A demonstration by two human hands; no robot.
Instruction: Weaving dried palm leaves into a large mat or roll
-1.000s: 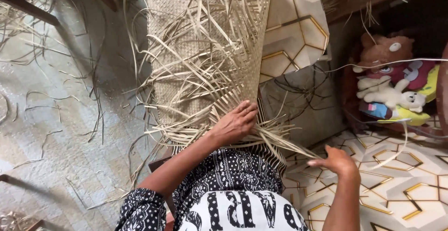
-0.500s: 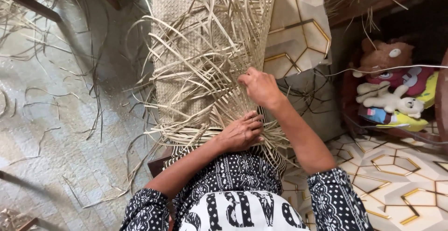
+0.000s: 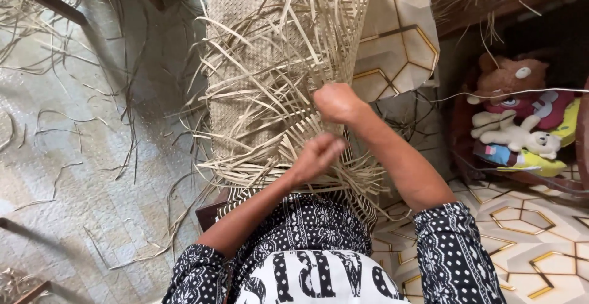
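Note:
A pale woven straw mat [image 3: 245,52] runs away from me, its near end a tangle of loose strips [image 3: 270,126]. My left hand [image 3: 316,157] is blurred, lifted a little off the weave at the near edge with fingers among the strips. My right hand [image 3: 336,103] sits just above it, fingers curled closed around loose strips at the mat's right side. Both black-and-white patterned sleeves show at the bottom.
Loose straw scraps [image 3: 61,126] litter the pale floor covering on the left. A tiled floor with gold hexagon lines [image 3: 521,236] lies to the right. Stuffed toys [image 3: 515,114] sit in a dark recess at right. A dark wooden bar [image 3: 43,0] crosses top left.
My right hand came from the tiled floor at right up onto the mat and closed on strips. My left hand rose from lying flat on the weave and is moving.

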